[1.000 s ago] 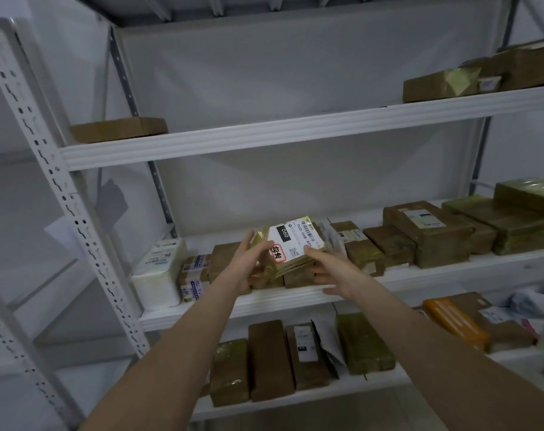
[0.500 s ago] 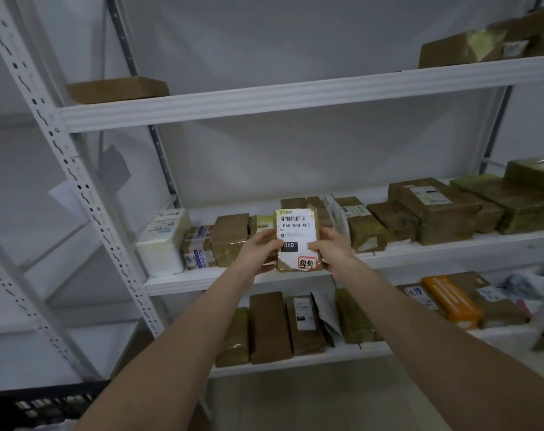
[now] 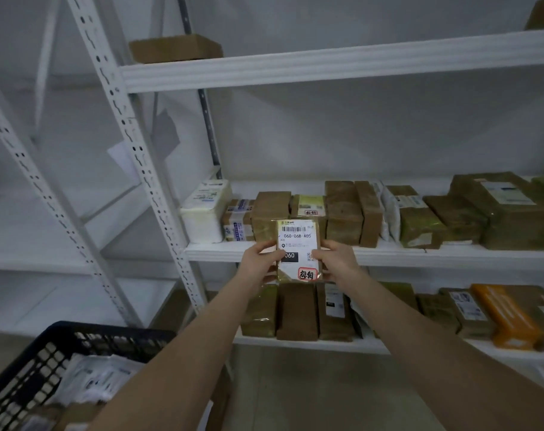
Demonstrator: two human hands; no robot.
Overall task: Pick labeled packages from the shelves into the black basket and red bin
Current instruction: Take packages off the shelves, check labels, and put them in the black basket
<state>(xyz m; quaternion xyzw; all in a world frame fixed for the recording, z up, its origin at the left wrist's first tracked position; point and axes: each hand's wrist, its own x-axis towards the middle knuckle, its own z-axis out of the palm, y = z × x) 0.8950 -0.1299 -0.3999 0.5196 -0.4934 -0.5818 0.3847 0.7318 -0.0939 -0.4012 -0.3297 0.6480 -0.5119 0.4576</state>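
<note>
Labeled package (image 3: 298,244) is held upright in front of the middle shelf (image 3: 420,255) of a white steel rack (image 3: 134,150). The rack stands against a plain white wall (image 3: 326,135) on a pale floor (image 3: 311,384). The package is brown and wrapped in glossy tape. Its white label faces the viewer and shows a barcode, the code 060-06B-A05, a black 060 block and a red stamp at the bottom. The left hand (image 3: 260,264) grips its left edge and the right hand (image 3: 337,262) its right edge, thumbs on the front. Behind it, brown parcels (image 3: 342,213) stand in a row on the middle shelf, beside a white box (image 3: 207,209). More parcels and an orange package (image 3: 507,315) lie on the lower shelf (image 3: 311,343). A black basket (image 3: 47,353), lower left, holds white packets (image 3: 99,377).
</note>
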